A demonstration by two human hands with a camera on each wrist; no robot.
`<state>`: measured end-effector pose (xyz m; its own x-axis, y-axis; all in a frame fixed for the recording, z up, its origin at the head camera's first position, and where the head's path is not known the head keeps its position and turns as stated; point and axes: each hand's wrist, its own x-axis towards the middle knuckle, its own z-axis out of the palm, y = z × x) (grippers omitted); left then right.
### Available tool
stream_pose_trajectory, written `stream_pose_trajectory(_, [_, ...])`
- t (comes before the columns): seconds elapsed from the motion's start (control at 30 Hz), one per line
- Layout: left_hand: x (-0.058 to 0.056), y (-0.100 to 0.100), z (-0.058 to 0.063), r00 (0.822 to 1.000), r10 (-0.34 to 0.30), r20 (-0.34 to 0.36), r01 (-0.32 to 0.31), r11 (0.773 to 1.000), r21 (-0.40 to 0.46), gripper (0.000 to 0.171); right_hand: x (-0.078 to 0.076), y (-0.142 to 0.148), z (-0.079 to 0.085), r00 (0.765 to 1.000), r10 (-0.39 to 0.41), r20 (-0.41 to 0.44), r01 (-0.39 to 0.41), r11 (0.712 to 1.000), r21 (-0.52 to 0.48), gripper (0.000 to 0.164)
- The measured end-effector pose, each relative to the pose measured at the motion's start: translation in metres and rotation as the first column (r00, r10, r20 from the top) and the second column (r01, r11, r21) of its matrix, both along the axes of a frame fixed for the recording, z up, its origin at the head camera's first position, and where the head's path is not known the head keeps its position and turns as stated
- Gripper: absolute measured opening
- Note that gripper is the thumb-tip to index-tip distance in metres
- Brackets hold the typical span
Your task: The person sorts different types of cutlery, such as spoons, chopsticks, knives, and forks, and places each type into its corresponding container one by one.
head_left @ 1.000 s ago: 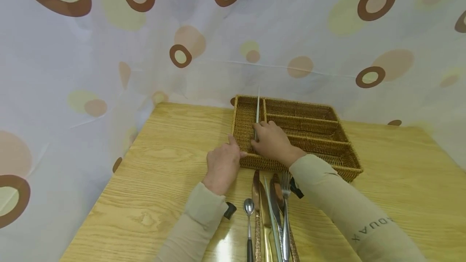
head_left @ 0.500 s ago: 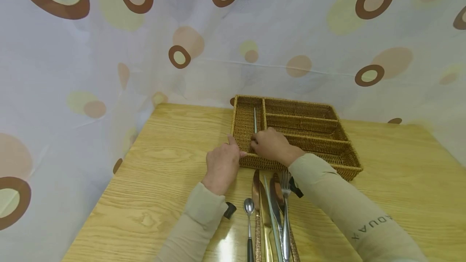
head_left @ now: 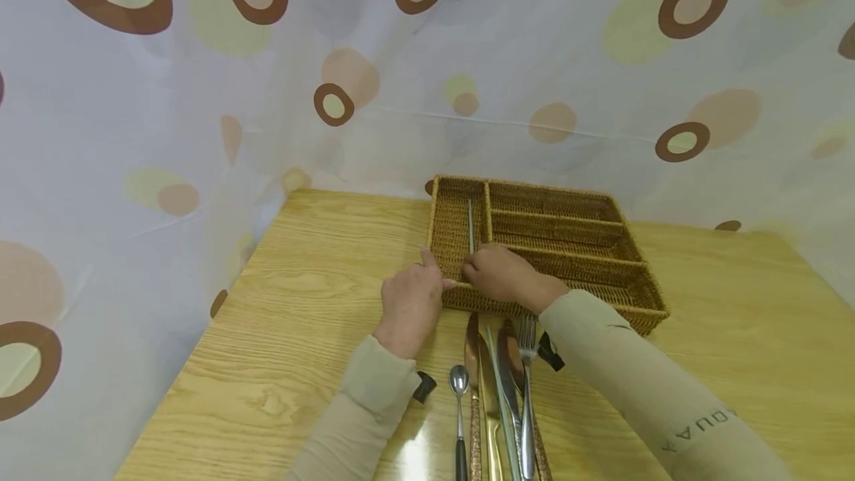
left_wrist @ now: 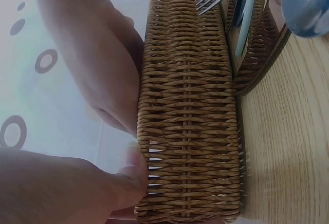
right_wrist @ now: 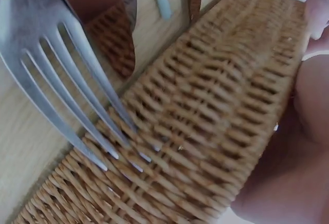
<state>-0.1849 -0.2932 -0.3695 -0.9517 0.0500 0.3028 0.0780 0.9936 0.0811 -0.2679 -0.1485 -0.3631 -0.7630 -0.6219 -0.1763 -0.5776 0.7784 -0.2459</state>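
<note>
A woven wicker cutlery tray (head_left: 554,252) with several compartments stands at the back of the table. My left hand (head_left: 413,303) grips its near left corner, thumb over the front rim. In the left compartment lies a pale green chopstick (head_left: 470,225); my right hand (head_left: 502,273) reaches in over the front wall and holds its near end with curled fingers, which hide that end. In front of the tray lie a fork (head_left: 528,392), a small spoon (head_left: 459,381), several knives (head_left: 472,355) and a second pale green chopstick (head_left: 502,399).
The wooden table (head_left: 300,303) extends on both sides of the tray. A patterned cloth (head_left: 414,80) hangs directly behind it and along the left. In the right wrist view, the fork's tines overlap the tray's front wall (right_wrist: 205,106).
The right hand has lowered the chopstick from a slant above the far rim down into the left compartment, moving slightly nearer the front wall. The left hand stays on the corner.
</note>
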Motion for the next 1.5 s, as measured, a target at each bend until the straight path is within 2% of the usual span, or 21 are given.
stream_pose_trajectory(0.1, [0.0, 0.001, 0.0, 1.0, -0.002, -0.031, 0.002, 1.0, -0.007, 0.063, 0.01, 0.004, 0.002, 0.996, 0.041, -0.075, -0.041, 0.999, -0.004, 0.03])
stream_pose_trajectory(0.13, [0.0, 0.002, -0.001, 0.999, -0.003, -0.04, 0.003, 1.0, -0.005, 0.062, 0.014, 0.006, 0.002, 0.988, 0.076, -0.137, -0.075, 0.997, 0.019, 0.029])
stream_pose_trajectory(0.2, [0.0, 0.002, -0.001, 0.999, -0.003, -0.045, 0.002, 1.0, -0.018, 0.063, 0.023, 0.009, 0.003, 0.965, 0.091, -0.247, -0.095, 0.996, -0.003, 0.027])
stream_pose_trajectory(0.23, [-0.001, 0.002, -0.001, 0.999, -0.003, -0.037, 0.002, 1.0, -0.014, 0.062, 0.028, 0.012, 0.003, 0.951, 0.089, -0.297, -0.101, 0.994, -0.026, 0.026])
stream_pose_trajectory(0.33, [-0.002, 0.003, 0.0, 0.999, -0.001, 0.043, 0.001, 1.0, 0.006, 0.065, 0.043, 0.018, 0.002, 0.915, 0.046, -0.4, -0.099, 0.989, -0.112, 0.024])
stream_pose_trajectory(0.37, [-0.003, 0.003, 0.0, 0.998, 0.0, 0.067, -0.001, 1.0, 0.011, 0.065, 0.048, 0.021, 0.002, 0.914, 0.008, -0.406, -0.085, 0.982, -0.171, 0.024])
stream_pose_trajectory(0.47, [-0.003, 0.002, 0.0, 0.992, 0.001, 0.126, -0.005, 0.999, 0.036, 0.066, 0.064, 0.03, 0.002, 0.905, -0.029, -0.425, -0.085, 0.965, -0.248, 0.021])
stream_pose_trajectory(0.63, [-0.003, 0.0, 0.0, 0.989, -0.005, 0.146, -0.003, 0.999, 0.054, 0.064, 0.095, 0.047, -0.002, 0.898, -0.03, -0.439, -0.13, 0.935, -0.329, 0.014])
stream_pose_trajectory(0.73, [-0.003, -0.002, -0.001, 0.988, -0.002, 0.154, -0.006, 0.999, 0.052, 0.064, 0.113, 0.056, -0.007, 0.91, -0.02, -0.413, -0.139, 0.926, -0.351, 0.01])
stream_pose_trajectory(0.8, [-0.003, -0.003, -0.001, 0.987, 0.004, 0.161, -0.012, 0.999, 0.053, 0.065, 0.124, 0.062, -0.011, 0.932, -0.01, -0.364, -0.13, 0.925, -0.358, 0.008])
stream_pose_trajectory(0.9, [-0.002, -0.004, 0.0, 0.984, 0.011, 0.177, -0.021, 0.998, 0.053, 0.065, 0.139, 0.07, -0.017, 0.97, -0.001, -0.242, -0.088, 0.931, -0.355, 0.008])
stream_pose_trajectory(1.0, [-0.002, -0.003, 0.0, 0.981, 0.014, 0.193, -0.026, 0.998, 0.061, 0.065, 0.15, 0.077, -0.022, 0.994, -0.019, -0.112, -0.02, 0.942, -0.335, 0.007])
stream_pose_trajectory(1.13, [-0.002, -0.003, 0.0, 0.982, 0.012, 0.188, -0.025, 0.997, 0.068, 0.065, 0.158, 0.084, -0.027, 0.998, -0.042, -0.036, 0.03, 0.957, -0.289, 0.008])
stream_pose_trajectory(1.33, [-0.002, -0.001, -0.001, 0.99, 0.0, 0.138, -0.01, 0.998, 0.067, 0.065, 0.159, 0.091, -0.035, 0.998, -0.048, -0.039, 0.036, 0.963, -0.267, 0.008])
stream_pose_trajectory(1.5, [-0.003, 0.001, 0.0, 0.991, -0.008, 0.132, -0.001, 0.998, 0.067, 0.066, 0.161, 0.097, -0.038, 0.998, -0.041, -0.057, 0.023, 0.958, -0.285, 0.01])
